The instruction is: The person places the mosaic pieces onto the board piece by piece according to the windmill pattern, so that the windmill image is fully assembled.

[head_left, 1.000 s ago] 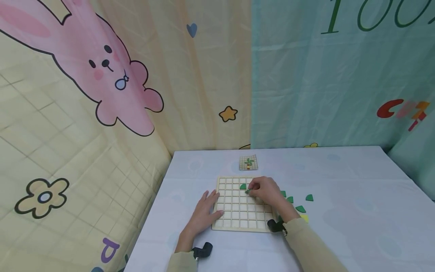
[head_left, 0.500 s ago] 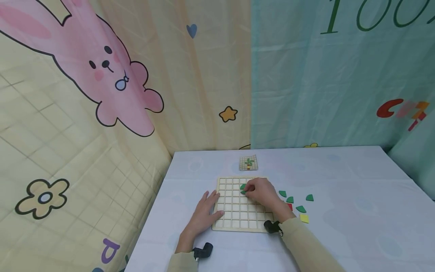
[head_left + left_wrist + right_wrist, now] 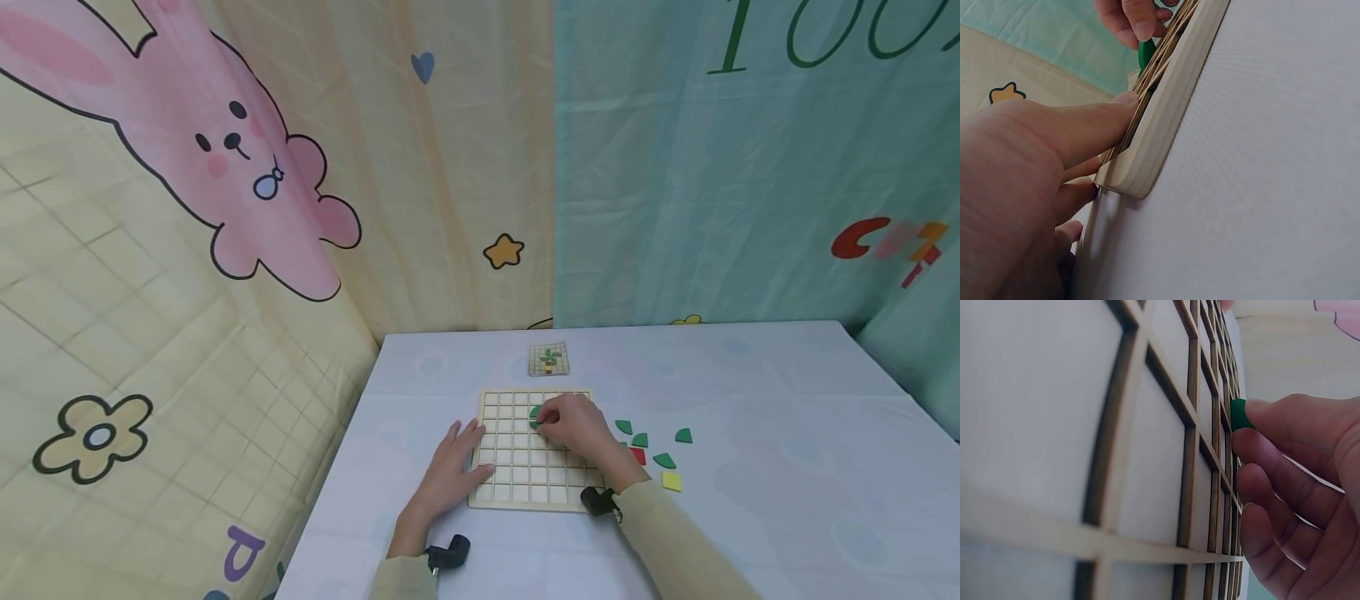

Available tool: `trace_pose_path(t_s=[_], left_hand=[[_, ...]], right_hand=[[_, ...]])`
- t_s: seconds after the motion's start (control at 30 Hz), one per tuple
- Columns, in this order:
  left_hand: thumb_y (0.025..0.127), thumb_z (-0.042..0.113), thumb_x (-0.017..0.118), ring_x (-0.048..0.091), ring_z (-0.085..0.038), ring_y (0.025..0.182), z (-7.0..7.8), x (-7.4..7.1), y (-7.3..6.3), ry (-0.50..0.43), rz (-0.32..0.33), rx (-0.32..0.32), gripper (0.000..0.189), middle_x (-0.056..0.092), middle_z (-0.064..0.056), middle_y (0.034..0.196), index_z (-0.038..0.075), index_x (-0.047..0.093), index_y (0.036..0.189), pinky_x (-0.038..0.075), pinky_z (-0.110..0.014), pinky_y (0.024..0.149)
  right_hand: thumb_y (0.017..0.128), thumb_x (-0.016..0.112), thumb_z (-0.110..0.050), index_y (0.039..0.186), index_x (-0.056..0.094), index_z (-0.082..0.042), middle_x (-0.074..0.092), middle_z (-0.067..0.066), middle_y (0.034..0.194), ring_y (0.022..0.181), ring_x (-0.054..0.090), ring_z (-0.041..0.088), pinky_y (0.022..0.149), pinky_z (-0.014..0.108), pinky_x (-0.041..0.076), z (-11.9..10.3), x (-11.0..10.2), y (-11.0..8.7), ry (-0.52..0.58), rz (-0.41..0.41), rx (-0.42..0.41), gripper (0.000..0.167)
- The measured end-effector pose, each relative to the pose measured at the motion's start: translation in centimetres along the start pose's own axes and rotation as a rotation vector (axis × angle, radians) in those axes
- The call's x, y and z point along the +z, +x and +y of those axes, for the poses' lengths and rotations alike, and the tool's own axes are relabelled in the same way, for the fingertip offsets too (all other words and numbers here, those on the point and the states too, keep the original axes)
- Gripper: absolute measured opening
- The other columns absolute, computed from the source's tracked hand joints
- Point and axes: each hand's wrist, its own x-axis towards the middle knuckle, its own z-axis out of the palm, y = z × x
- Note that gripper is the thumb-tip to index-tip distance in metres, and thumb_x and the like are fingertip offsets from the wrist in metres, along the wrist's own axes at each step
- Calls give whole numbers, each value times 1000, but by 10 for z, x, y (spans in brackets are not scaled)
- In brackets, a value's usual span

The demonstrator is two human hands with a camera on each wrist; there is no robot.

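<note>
A square wooden grid board (image 3: 510, 477) lies flat on the white table. My left hand (image 3: 450, 468) rests on the board's left edge with fingers spread; its thumb (image 3: 1094, 128) lies over the wooden rim in the left wrist view. Over the upper middle cells, my right hand (image 3: 577, 425) pinches a green quarter-round tile (image 3: 1239, 415) between thumb and index finger, right at the grid. Another green quarter-round tile (image 3: 536, 411) sits in a cell beside the fingertips. The right hand hides the board's upper right cells.
Loose green tiles (image 3: 664, 461), a red tile (image 3: 638, 456) and a yellow square tile (image 3: 671, 482) lie right of the board. Behind it is a small pattern card (image 3: 549, 359). Printed curtains (image 3: 675, 183) hang along the table's back edge.
My right hand has shifted slightly left with the green tile, bringing it beneath the placed one. The red and yellow tiles have come out from behind the forearm. My left hand stays put.
</note>
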Motion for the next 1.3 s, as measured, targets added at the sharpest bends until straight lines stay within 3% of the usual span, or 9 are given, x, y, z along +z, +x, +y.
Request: trace_pose_path(t_s=[0.77,1.03,1.3], left_hand=[[95,40,67,11,-35,153,-2,6,1,7,5,-4,67,32,-5,163,13,45,153,19,-64,116],[96,38,66,10,-35,153,1,5,0,2,3,-5,67,31,-5,163,13,44,154,18,-64,117],[96,40,65,9,-35,153,-1,2,0,9,1,-2,68,30,-4,163,14,42,155,18,-65,116]], right_hand=[[87,79,-14,83,74,-23,63,-12,76,72,57,10,68,33,50,4,2,1,-1,-9,25,11],[88,77,-14,87,74,-23,63,-12,80,74,57,9,66,34,50,9,-12,-5,-20,18,8,10],[91,75,-14,93,75,-16,63,-10,82,74,57,11,65,34,50,9,-26,-9,-18,14,-21,3]])
